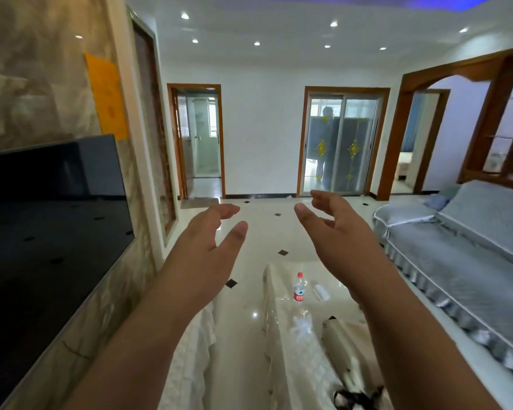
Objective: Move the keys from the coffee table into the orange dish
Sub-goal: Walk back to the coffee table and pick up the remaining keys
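Note:
My left hand (pixel 208 241) and my right hand (pixel 335 229) are raised in front of me at mid-frame, palms facing each other, fingers apart, holding nothing. Below them stands the cream coffee table (pixel 282 350) under a glossy cover, running from centre to the bottom edge. Neither keys nor an orange dish can be seen in this view. My right forearm covers part of the table's right side.
A water bottle with a red label (pixel 299 287), a white flat object (pixel 322 292), a cream bag (pixel 338 338) and a dark item (pixel 356 398) lie on the table. A grey-covered sofa (pixel 468 261) is right, a black TV (pixel 51 232) left. A person stands behind the far glass door (pixel 328 143).

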